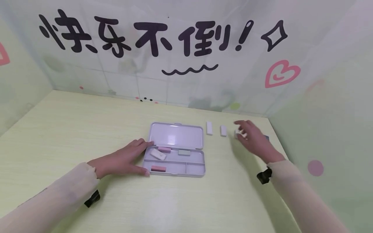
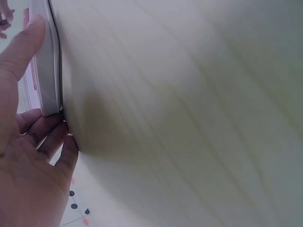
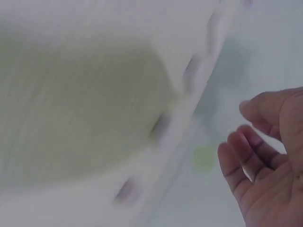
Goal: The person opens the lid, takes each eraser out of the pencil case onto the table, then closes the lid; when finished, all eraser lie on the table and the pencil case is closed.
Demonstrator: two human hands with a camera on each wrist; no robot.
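An open pale lilac case (image 1: 176, 175) lies on the table, its lid hinged back. Inside are a white block (image 1: 158, 154), a pink block (image 1: 164, 149), a grey-white block (image 1: 184, 152) and a reddish block (image 1: 158, 168). My left hand (image 1: 123, 160) touches the case's left side, thumb at the front corner and fingers near the hinge; in the left wrist view the hand (image 2: 35, 142) holds the case's edge (image 2: 47, 71). My right hand (image 1: 256, 140) hovers with relaxed fingers over a small white block (image 1: 237, 133); in the right wrist view the hand (image 3: 267, 165) is empty.
Two white blocks, one longer (image 1: 209, 128) and one shorter (image 1: 223, 130), stand in a row right of the lid. A dark blue item (image 1: 266, 138) shows partly behind my right hand. A printed wall sheet (image 1: 180, 87) borders the table's back, with panels at both sides.
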